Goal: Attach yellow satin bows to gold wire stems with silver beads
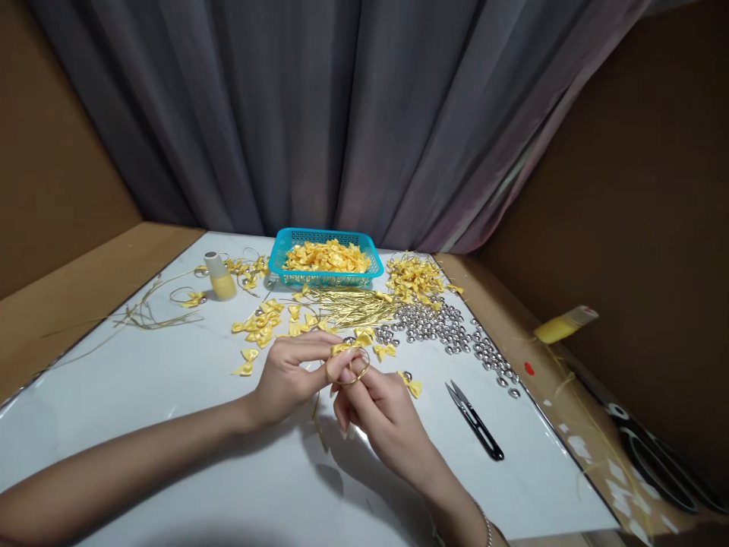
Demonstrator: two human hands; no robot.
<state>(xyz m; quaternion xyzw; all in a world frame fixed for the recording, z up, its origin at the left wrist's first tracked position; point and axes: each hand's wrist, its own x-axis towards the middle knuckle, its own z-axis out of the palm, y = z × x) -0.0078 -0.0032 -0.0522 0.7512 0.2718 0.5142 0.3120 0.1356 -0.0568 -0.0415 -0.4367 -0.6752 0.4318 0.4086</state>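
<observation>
Near the middle of the white board, my two hands meet around a gold cord [366,371] that is bent into a loop. My left hand [299,371] pinches the loop's left side, where a yellow bow shows at the fingertips. On the loop's right side, the fingers of my right hand [376,403] are closed on the cord. A loose cord end [319,429] hangs below. Just beyond my fingers lie yellow ribbon bows [384,351] and silver button-like pieces [433,325]. Another bow [411,385] with a silver piece rests by my right hand.
A blue basket [279,262] of yellow bows stands at the back, with a bundle of gold cords [353,306] before it. Thread snips [475,422] lie at right. A glue bottle [220,277] stands at left; another yellow bottle [566,324] and black scissors [654,463] are beyond the right edge.
</observation>
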